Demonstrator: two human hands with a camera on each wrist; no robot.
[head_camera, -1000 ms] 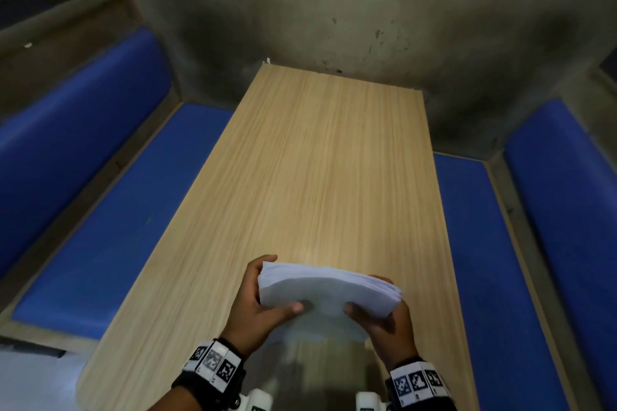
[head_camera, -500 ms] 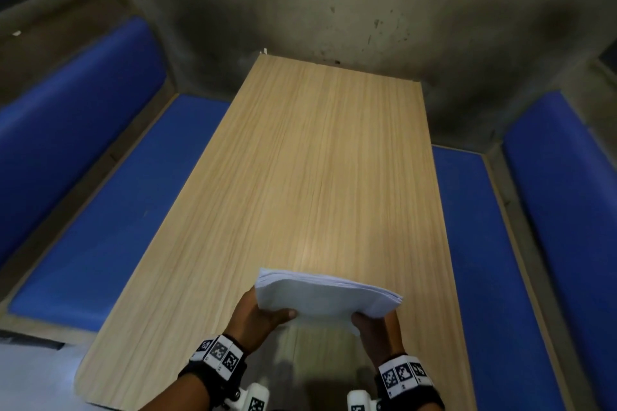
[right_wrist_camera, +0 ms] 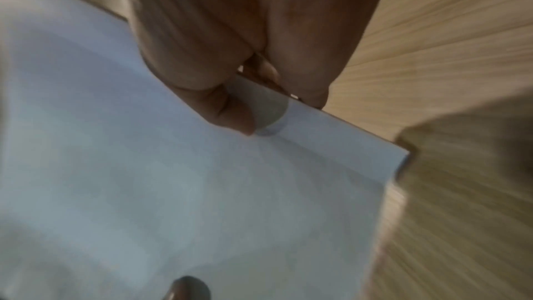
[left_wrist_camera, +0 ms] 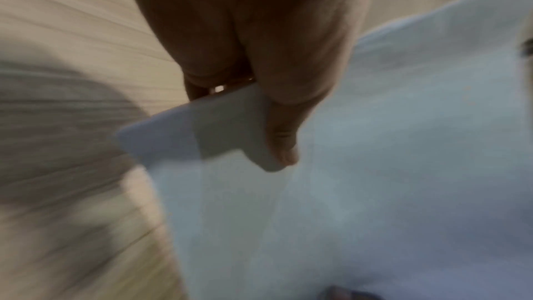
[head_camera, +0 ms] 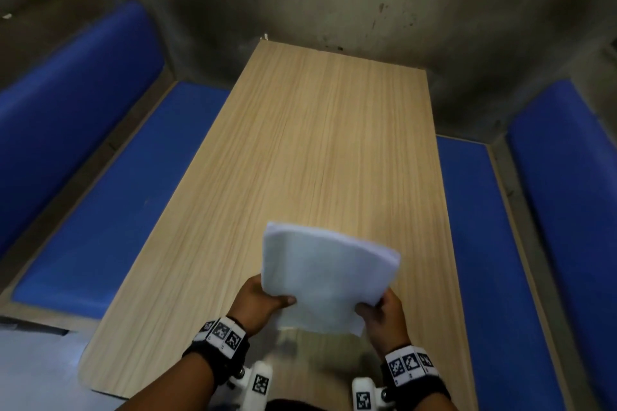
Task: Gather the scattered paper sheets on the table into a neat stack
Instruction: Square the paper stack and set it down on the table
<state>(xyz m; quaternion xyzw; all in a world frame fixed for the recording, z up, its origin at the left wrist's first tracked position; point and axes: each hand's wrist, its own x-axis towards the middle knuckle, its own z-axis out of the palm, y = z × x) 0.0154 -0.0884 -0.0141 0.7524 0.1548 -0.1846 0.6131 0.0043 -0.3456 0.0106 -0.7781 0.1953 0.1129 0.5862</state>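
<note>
Both grips are pinched on the white sheaf of paper sheets (head_camera: 329, 280), left hand (head_camera: 258, 305) and right hand (head_camera: 384, 319) at its near corners, above the near end of the pale wood-grain desk (head_camera: 327, 150). Best tap the bowed edges square, then lay it flat.

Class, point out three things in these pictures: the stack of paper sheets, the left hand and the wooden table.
stack of paper sheets (head_camera: 329, 277): head view, middle of the top sheet.
left hand (head_camera: 257, 305): head view, back of the hand.
wooden table (head_camera: 327, 130): head view, bare top beyond the stack.
</note>
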